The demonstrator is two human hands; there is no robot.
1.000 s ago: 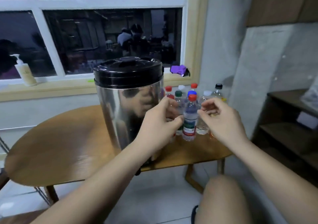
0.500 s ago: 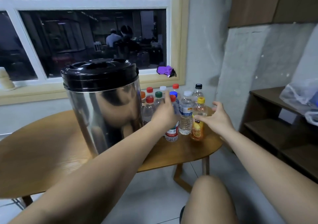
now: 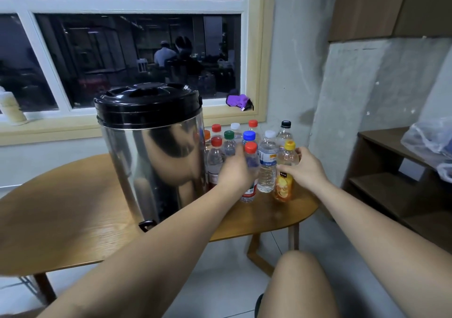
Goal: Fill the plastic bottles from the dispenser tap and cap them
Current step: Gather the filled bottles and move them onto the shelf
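A steel dispenser (image 3: pixel 156 161) with a black lid stands on the round wooden table (image 3: pixel 61 220); its black tap (image 3: pixel 146 225) pokes out low at the front. Several capped plastic bottles cluster to its right. My left hand (image 3: pixel 236 171) wraps around the front bottle with a red cap (image 3: pixel 251 147). My right hand (image 3: pixel 304 169) grips the orange-labelled bottle with a yellow cap (image 3: pixel 283 185). A clear white-capped bottle (image 3: pixel 267 163) stands between the two hands.
A wooden shelf unit (image 3: pixel 396 185) with a plastic bag (image 3: pixel 433 141) stands at the right. A purple cloth (image 3: pixel 239 101) lies on the window sill. My knee (image 3: pixel 300 286) is below the table edge. A concrete pillar rises behind the bottles.
The view has swung right. My left hand has closed round the red-capped bottle, and my right hand has moved from open air onto the yellow-capped bottle.
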